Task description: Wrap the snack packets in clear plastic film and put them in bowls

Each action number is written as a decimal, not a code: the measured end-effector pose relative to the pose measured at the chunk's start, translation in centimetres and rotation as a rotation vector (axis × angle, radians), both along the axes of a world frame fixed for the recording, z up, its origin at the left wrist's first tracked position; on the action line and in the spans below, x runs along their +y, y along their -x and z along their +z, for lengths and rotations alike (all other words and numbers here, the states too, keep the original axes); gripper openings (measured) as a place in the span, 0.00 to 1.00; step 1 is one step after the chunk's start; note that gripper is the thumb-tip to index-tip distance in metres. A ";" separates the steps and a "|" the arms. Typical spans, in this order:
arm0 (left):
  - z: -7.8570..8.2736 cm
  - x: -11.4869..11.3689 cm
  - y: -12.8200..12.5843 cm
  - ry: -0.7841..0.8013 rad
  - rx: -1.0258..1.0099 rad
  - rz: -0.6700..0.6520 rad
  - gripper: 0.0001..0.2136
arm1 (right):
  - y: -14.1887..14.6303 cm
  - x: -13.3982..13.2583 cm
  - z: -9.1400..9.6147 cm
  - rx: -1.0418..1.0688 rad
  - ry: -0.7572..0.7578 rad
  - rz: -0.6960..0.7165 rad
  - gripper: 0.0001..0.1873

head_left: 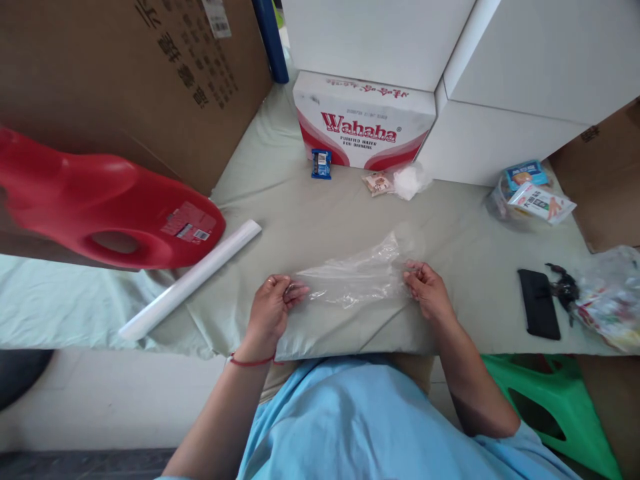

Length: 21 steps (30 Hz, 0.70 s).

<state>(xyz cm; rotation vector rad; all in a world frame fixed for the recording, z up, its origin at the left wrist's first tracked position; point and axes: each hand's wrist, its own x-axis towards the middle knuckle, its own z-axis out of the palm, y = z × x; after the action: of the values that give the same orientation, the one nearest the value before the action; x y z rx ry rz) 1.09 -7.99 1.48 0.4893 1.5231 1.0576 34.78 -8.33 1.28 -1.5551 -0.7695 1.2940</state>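
Observation:
A clear plastic bag is stretched sideways just above the cloth-covered table, wrinkled and see-through. My left hand, with a red string on its wrist, pinches the bag's left end. At the opposite end, my right hand grips the plastic between thumb and fingers. Left of my left hand lies a white roll, slanting across the cloth. Beyond the bag sit a small blue snack packet, a beige packet and a crumpled white plastic piece.
A red jug lies at the left against a large cardboard box. A Wahaha water carton stands at the back. To the right are a tub of packets, a black phone and a filled plastic bag. A green stool stands below.

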 end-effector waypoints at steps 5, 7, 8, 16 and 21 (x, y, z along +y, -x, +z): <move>1.4 -0.5 0.4 -0.310 0.765 -0.085 0.15 | -0.2 -0.5 0.0 -0.103 0.013 0.098 0.20; 2.7 -0.1 -0.4 -0.573 0.987 -0.257 0.15 | -0.1 -0.5 0.0 -0.138 -0.001 0.123 0.20; 3.2 0.4 -1.0 -0.692 1.050 -0.372 0.16 | -0.1 -0.4 -0.1 -0.157 -0.010 0.139 0.20; 2.9 8.2 -6.9 -0.562 1.040 -0.912 0.32 | -0.7 -0.2 -0.9 -0.328 -0.066 0.275 0.20; 2.8 10.7 -9.8 -0.397 1.139 -1.018 0.30 | -1.5 -0.7 -1.5 -0.383 -0.065 0.316 0.20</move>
<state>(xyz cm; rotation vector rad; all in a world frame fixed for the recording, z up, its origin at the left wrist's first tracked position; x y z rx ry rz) 10.86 2.69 4.31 2.1293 1.5754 0.1755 36.25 -9.00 -0.24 -1.6994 -1.3298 1.1866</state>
